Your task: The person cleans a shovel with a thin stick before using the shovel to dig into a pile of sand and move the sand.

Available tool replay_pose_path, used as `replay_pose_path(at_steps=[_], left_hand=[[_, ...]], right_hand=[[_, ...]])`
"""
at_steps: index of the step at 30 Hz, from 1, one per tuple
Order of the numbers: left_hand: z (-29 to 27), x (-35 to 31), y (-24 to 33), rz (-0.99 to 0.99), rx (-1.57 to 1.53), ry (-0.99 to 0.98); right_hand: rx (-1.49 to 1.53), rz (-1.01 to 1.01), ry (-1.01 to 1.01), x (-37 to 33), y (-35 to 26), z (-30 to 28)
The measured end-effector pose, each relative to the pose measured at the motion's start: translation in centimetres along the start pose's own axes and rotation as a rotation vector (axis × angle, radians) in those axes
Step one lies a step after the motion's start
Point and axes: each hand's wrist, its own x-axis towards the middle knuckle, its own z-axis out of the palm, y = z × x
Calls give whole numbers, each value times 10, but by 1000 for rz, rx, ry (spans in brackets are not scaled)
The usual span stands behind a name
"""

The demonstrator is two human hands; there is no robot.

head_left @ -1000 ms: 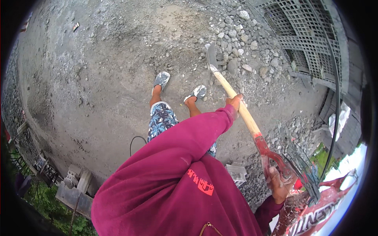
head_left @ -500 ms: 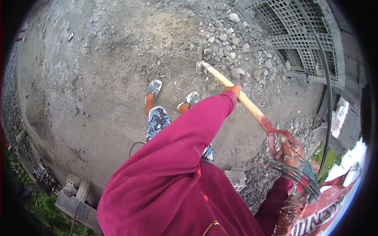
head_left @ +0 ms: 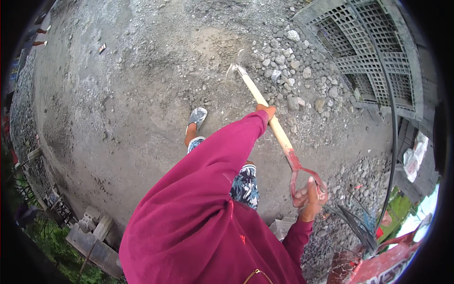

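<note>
A shovel (head_left: 282, 135) with a pale wooden shaft and a red D-shaped handle slants across the ground on my right side. My left hand (head_left: 268, 111) is wrapped round the middle of its shaft. At the red handle (head_left: 294, 163), my right hand (head_left: 309, 201) grips the crossbar, with one finger or thumb sticking up. The metal blade (head_left: 235, 66) points away from me, low at the gravelly ground beside the stone heap. Its face is seen nearly edge-on, so I cannot tell whether it carries any load.
Grey stones (head_left: 286, 61) lie heaped beyond the blade. Latticed concrete blocks (head_left: 364, 52) stand at the far right, with a dark cable (head_left: 393, 132) running past them. Wires and a red-and-white sack (head_left: 373, 265) are at the lower right. Concrete blocks (head_left: 90, 222) sit at the lower left.
The shovel has swung left, its handle drawn in toward my body. Both hands keep their hold. My right foot has stepped back out of sight behind my sleeve.
</note>
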Motion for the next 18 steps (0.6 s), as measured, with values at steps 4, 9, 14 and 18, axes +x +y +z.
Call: replay_pose_path(at_steps=[4, 9, 14, 18], left_hand=[[-5, 9, -3, -73, -11, -141], [-59, -33, 7, -247, -582, -573], [-152, -82, 24, -252, -506, -587], [-242, -87, 37, -253, -527, -543]], right_hand=[[7, -27, 22, -27, -16, 31], [-129, -248, -13, -104, -36, 49], [-829, -1060, -440, -195, -51, 95], [-770, -899, -522, -255, -79, 131]])
